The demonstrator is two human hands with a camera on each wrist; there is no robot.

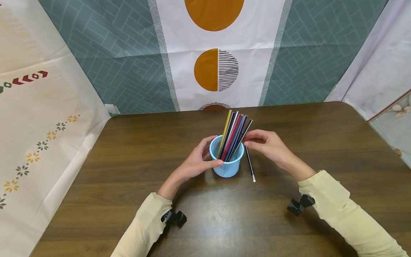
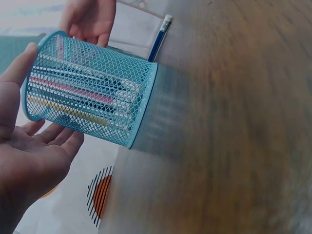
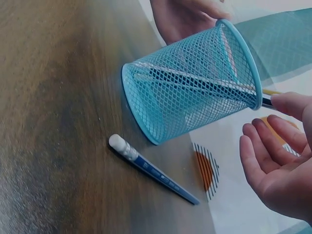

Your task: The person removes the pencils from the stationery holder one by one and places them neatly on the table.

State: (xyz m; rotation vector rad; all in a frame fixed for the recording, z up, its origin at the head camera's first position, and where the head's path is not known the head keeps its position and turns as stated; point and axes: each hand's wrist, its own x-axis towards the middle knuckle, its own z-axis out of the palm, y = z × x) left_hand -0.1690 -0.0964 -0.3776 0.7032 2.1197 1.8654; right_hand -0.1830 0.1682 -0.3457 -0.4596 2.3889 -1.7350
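At the centre of the frame, a light-blue mesh cup (image 1: pixel 226 169) stands on, or only just above, the wooden worktop (image 1: pixel 144 153), with a bundle of pencils (image 1: pixel 233 134) leaning inside it toward the upper right. The left hand (image 1: pixel 199 159) grasps the cup from the left, thumb at the near rim and fingers around the far side. The right hand (image 1: pixel 271 144) is at the right of the rim, thumb and fingertips beside a dark pencil (image 1: pixel 248 126); whether it pinches that pencil or merely touches it, I cannot tell. The step in hand looks like settling pencils in the cup, one at a time. A loose pencil (image 1: pixel 249 164) lies just right of the cup, eraser end toward the bottom of the frame. If it is to join the others, the move would call for letting go at the rim, dropping low to the worktop and lifting it over the rim while the left hand steadies the cup. The worktop's far edge runs across the upper middle, beyond the cup, and the pencil tops overlap it in the head view. Bare wood spreads to the left, right and bottom of the frame, so room is tight only between cup, loose pencil and right fingertips.
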